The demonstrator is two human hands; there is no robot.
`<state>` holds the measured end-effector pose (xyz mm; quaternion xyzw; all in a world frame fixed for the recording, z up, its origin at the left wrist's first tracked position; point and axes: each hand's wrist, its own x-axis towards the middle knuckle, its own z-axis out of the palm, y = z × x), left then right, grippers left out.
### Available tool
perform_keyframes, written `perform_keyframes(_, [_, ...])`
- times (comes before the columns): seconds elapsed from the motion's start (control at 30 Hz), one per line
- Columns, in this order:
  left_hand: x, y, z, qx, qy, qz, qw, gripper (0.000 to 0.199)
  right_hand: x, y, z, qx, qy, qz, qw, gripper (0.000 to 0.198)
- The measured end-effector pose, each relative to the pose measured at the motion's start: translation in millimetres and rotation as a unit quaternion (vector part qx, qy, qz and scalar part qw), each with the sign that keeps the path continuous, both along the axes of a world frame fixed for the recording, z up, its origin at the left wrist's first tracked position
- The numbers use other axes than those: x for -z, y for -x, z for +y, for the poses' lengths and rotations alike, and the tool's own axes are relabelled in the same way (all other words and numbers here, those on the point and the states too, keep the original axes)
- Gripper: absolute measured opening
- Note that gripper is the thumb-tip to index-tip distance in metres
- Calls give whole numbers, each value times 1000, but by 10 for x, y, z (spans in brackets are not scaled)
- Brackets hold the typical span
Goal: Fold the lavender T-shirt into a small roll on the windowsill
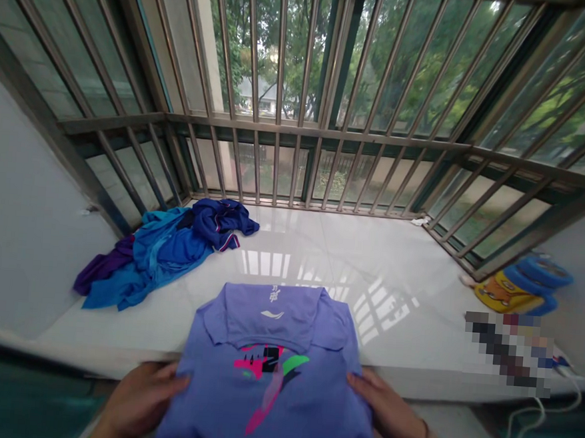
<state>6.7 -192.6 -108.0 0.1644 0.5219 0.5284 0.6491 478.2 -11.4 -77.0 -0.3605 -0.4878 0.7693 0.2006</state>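
A lavender-blue polo shirt (pixel 211 380) with a collar and a pink, green and black print lies partly over the front edge of the white sill. Its collar points away from me, and the lower part runs out of view at the bottom. At the shirt's left side, my left hand (pixel 142 395) grips the fabric, thumb on top and fingers underneath. On the opposite side my right hand (pixel 384 402) pinches the cloth in the same way. The fingers beneath the shirt are hidden by it.
Blue, navy and purple clothes (pixel 169 257) lie heaped at the sill's left. A yellow and blue cartoon container (pixel 513 288) stands at the right, near a pixelated patch and a white cable (pixel 542 416). Metal window bars (pixel 298 131) enclose the back and sides of the white sill (pixel 320 248).
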Motion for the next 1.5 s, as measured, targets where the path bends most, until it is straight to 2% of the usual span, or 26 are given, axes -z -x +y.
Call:
perform_keyframes(0.07, [-149,-79,392,-20,-43,-86,995,56,-73,279,224,93,42,105,989,58])
perform_keyframes(0.13, [-253,-178,838,-102,-134,-87,982,57,-59,540,484,208,19,160,965,60])
perform_keyframes(0.2, [-258,-255,1230,-180,-177,49,966,55,24,730,717,294,-49,143,944,65])
perform_keyframes(0.27, [-170,-285,1495,-193,-137,228,945,50,140,833,871,318,-163,49,933,70])
perform_keyframes(0.33, [-46,-271,1628,-138,-90,379,911,43,249,870,941,270,-303,-83,910,64])
perform_keyframes(0.4, [52,-238,1667,-52,-80,510,855,40,320,879,961,190,-432,-188,861,52])
perform_keyframes(0.47, [94,-203,1660,17,-77,643,762,39,344,884,980,123,-521,-262,803,43])
perform_keyframes(0.5, [96,-188,1649,31,-72,692,718,38,343,887,997,103,-546,-302,775,41])
perform_keyframes(0.57, [80,-156,1620,35,-42,765,642,38,329,885,1047,78,-560,-398,722,43])
perform_keyframes(0.63, [61,-121,1578,31,-2,807,590,40,321,861,1094,56,-541,-487,683,49])
perform_keyframes(0.7, [51,-85,1513,25,32,828,560,41,333,812,1110,40,-520,-539,662,53])
perform_keyframes(0.87, [-21,-18,1233,-15,84,855,511,52,415,636,1003,47,-503,-581,638,50])
perform_keyframes(0.97, [-100,47,1073,-46,148,848,507,63,413,553,917,45,-509,-587,628,48])
perform_keyframes(1.03, [-124,124,1024,-49,174,832,525,67,375,534,863,53,-519,-585,621,45])
perform_keyframes(1.07, [-122,170,1021,-41,174,820,544,68,349,540,836,62,-523,-584,617,43])
perform_keyframes(1.17, [-83,297,1081,-9,148,772,618,62,269,612,767,96,-520,-587,613,35])
perform_keyframes(1.23, [-60,332,1159,-1,126,751,648,52,227,683,740,105,-516,-588,614,28])
perform_keyframes(1.37, [-91,226,1320,10,63,732,679,31,187,719,733,84,-509,-591,621,21])
perform_keyframes(1.5, [-164,39,1377,84,30,711,698,20,220,404,692,70,-476,-610,629,24])
